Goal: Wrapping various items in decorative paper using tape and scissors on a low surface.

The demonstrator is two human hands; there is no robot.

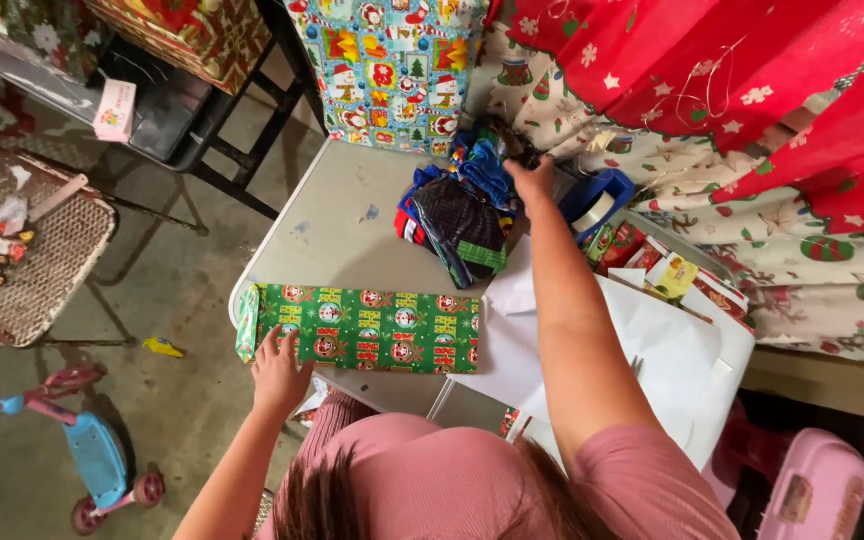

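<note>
1. Red cloth with white snowflakes (752, 70) drapes across the upper right, over cream festive-print paper (752, 200).
2. Grey folding table (352, 220) fills the centre; bare top at its left half.
3. White paper sheets (652, 350) lie spread on the table's right side, under the right forearm.
4. Tall parcel in blue festive wrap (387, 70) stands at the table's far edge.
5. Flat package in green festive wrap (372, 328) lies along the near edge, lengthwise left to right.
6. Pile of folded clothes (462, 225), dark and blue, sits mid-table beyond the green package, touching the white sheets.
7. Blue tape dispenser (597, 200) rests just right of the pile.
8. Right hand (530, 178) reaches far across, fingers closed on a dark item at the top of the clothes pile; what the item is cannot be told.
9. Left hand (280, 375) lies open, fingers spread, pressing on the green package's near left corner.
10. Off the table: wicker chair (42, 260) at left, small blue scooter (92, 455) on the floor.
</note>
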